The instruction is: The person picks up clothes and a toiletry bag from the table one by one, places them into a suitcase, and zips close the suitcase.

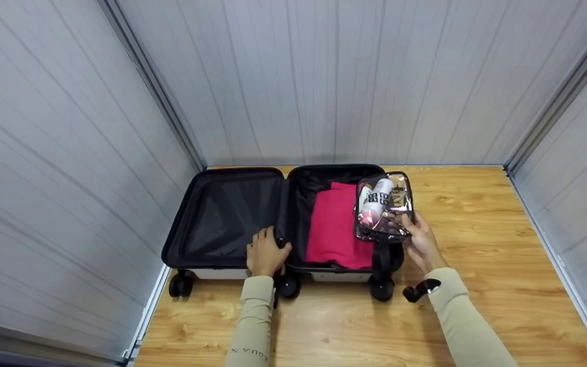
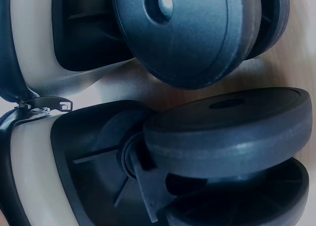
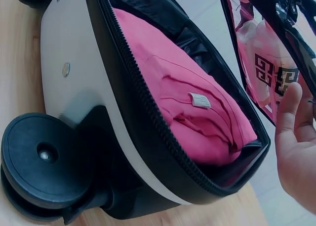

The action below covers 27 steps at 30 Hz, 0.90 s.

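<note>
An opened suitcase (image 1: 232,209) lies flat on the floor, its two halves side by side. Folded pink clothing (image 1: 331,224) fills much of the right half; a small white label shows on it in the right wrist view. My right hand (image 1: 423,244) grips a clear toiletry bag (image 1: 384,206) with black trim by its lower right edge, above the right side of the clothing. A white bottle with black print (image 1: 376,200) and other small items show through the plastic. My left hand (image 1: 264,252) rests on the suitcase's near edge by the hinge, fingers over the rim.
Black caster wheels (image 1: 289,286) stick out from the suitcase's near side. The left half is lined in dark fabric. Pale panel walls (image 1: 324,81) stand behind and at both sides. Wooden floor (image 1: 482,239) extends to the right and in front.
</note>
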{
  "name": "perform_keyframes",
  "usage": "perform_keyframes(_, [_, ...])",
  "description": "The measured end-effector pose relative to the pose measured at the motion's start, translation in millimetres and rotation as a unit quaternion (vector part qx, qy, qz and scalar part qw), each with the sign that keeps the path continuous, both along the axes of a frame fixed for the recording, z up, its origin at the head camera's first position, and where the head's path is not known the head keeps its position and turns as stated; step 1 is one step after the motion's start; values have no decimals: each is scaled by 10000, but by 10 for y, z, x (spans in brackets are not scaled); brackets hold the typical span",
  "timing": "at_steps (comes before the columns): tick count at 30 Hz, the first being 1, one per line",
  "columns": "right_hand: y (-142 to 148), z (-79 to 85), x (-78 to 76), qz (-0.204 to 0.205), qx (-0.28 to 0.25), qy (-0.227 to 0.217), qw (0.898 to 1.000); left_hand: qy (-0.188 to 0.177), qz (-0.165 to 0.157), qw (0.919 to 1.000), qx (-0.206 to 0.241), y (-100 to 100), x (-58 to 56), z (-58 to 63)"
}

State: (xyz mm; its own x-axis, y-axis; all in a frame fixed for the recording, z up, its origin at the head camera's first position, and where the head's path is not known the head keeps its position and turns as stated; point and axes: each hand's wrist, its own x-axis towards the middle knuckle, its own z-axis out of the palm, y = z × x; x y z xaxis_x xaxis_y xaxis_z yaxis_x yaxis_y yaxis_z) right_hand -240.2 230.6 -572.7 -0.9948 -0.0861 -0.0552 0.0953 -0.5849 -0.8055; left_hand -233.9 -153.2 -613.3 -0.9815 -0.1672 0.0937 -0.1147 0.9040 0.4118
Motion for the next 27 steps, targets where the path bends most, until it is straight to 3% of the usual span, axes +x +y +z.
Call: perform_keyframes(27, [-243,-1,-80,46,-152,-294,9994,-128,33,9999,-25,5,-4,-10])
